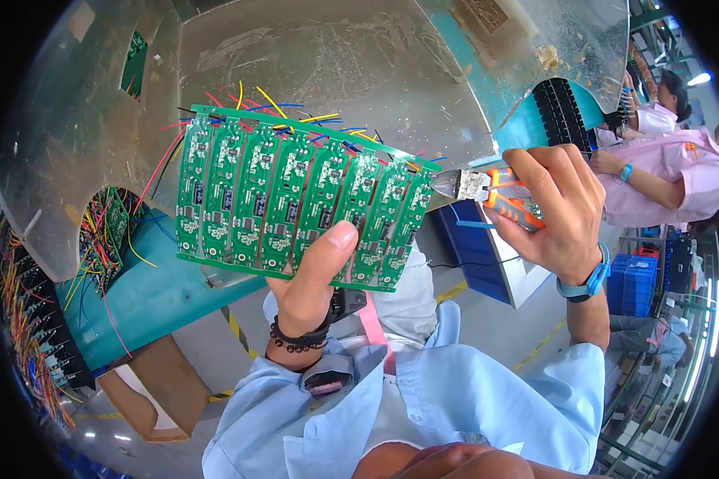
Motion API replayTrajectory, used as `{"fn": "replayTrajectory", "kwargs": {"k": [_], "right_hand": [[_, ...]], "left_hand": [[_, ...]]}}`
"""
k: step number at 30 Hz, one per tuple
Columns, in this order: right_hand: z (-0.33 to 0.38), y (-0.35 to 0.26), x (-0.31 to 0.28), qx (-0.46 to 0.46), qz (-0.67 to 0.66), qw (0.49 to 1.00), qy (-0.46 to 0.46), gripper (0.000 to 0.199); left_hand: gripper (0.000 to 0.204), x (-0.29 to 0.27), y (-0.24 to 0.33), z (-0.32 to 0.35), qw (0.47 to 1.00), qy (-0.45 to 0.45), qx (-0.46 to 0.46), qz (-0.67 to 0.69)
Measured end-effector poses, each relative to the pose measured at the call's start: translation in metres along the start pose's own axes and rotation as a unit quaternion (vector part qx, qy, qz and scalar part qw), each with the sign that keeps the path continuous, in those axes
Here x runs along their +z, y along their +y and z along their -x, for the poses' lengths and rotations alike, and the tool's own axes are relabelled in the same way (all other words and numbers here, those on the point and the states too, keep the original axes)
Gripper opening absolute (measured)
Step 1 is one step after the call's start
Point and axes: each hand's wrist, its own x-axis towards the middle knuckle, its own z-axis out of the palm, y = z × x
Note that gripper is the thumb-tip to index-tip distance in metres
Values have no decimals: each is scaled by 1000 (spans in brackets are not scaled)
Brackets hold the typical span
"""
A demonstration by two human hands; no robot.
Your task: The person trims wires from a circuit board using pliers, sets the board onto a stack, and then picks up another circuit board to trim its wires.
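A green circuit board panel (pixel 295 191), made of several narrow boards side by side, is held up in front of me. My left hand (pixel 315 267) grips its lower edge, thumb across the face and the other fingers hidden behind. Red, yellow, blue and black wires (pixel 276 108) stick out behind its upper edge. In my right hand (pixel 563 207) is a pair of cutting pliers (pixel 487 190) with orange and grey handles. Their jaws touch or nearly touch the panel's upper right corner; whether anything is between the jaws I cannot tell.
Wired boards (pixel 108 231) lie on the teal bench (pixel 168 263) at left, beside a black rack (pixel 48 319) of wired boards. A cardboard box (pixel 156 391) stands lower left. Another black rack (pixel 563 116) sits at far right, near a person in pink (pixel 663 176). A blue-and-white bin (pixel 483 255) stands below my right hand.
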Motion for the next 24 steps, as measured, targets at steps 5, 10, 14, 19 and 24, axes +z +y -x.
{"fn": "replayTrajectory", "kwargs": {"k": [5,10,14,19,24], "right_hand": [[-1,-4,1,14,18,1000,-2,48],[3,-4,1,23,17,999,-23,47],[10,-1,6,32,-9,999,-21,48],[-3,6,-2,11,-23,1000,6,51],[-12,4,-10,-19,22,999,-33,52]], "left_hand": [[56,2,2,-1,999,16,-20,-23],[56,1,0,-3,999,19,-12,-29],[56,-1,-1,-5,999,17,-13,-24],[58,-7,-1,-6,999,-9,-25,-30],[59,-7,1,-2,999,-9,-36,-39]]}}
